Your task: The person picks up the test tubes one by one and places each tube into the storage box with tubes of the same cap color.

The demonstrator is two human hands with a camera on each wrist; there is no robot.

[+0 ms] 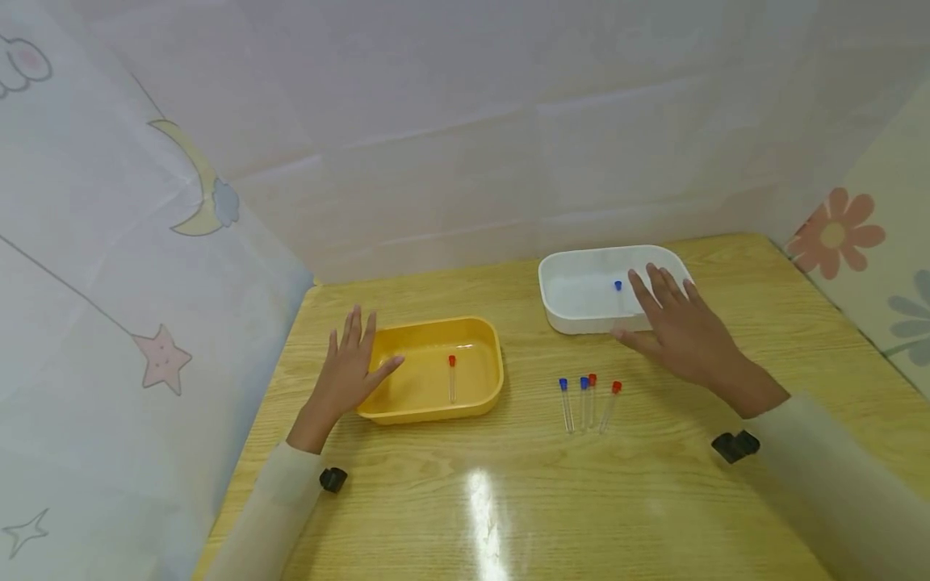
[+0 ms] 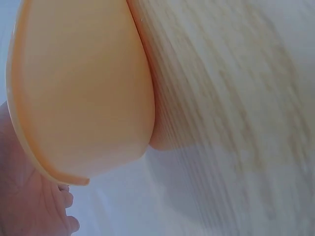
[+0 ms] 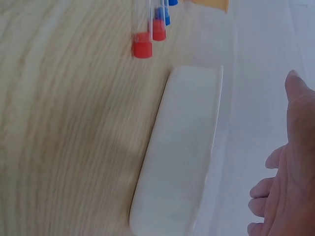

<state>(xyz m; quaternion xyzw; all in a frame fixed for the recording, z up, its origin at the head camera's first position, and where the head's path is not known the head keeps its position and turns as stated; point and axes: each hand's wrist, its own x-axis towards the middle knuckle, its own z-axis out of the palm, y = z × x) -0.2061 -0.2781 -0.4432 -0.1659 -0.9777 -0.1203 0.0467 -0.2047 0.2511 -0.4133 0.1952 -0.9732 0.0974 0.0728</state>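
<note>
Head view, bottom of the frame: a glossy wood-grain bench carries everything, with light glaring off it. Right of centre lie two clear tubes with blue caps and two clear tubes with red caps, caps pointing up the frame, which probably keeps the colours easy to tell apart. Left of centre, a yellow rounded plastic tray holds one clear red-capped tube; its raised walls would stop the tube rolling off. The left hand is spread wide by that tray's left end, gripping nothing; whether it touches the rim is hard to tell. Farther up, right of centre, a white rounded plastic tray similarly contains one clear blue-capped tube. The right hand, also wide and holding nothing, hangs over its right side. Behind everything, a pale sheet fills the top.
</note>
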